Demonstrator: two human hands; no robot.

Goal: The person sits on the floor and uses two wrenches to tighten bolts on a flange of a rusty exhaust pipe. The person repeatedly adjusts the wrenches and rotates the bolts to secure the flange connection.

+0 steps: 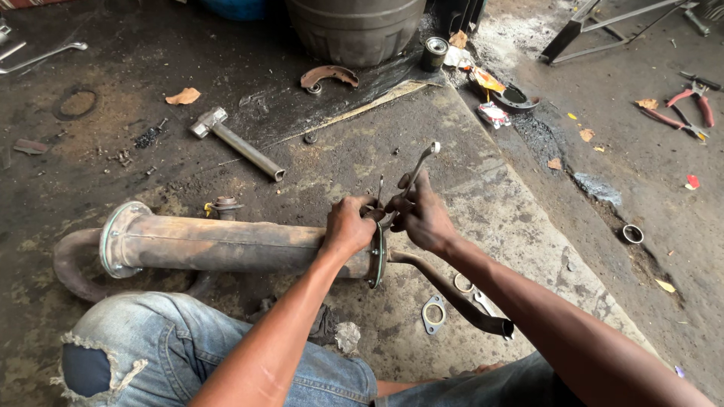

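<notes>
A rusty exhaust pipe [219, 244] with a flange at each end lies across the concrete floor in front of my knees. My left hand [348, 226] is closed on the top of its right flange [376, 256], apparently holding a small tool or bolt there. My right hand [424, 217] grips a silver ring spanner [419, 169] that points up and away from that same flange. A thin bent pipe [452, 295] runs from the flange toward my right leg.
A hammer [237, 142] lies beyond the pipe. A gasket [434, 313] and a metal ring [463, 283] rest by the bent pipe. Red pliers [690, 105] lie far right, a dark drum [354, 29] stands at the back, and a spanner [41, 56] lies far left.
</notes>
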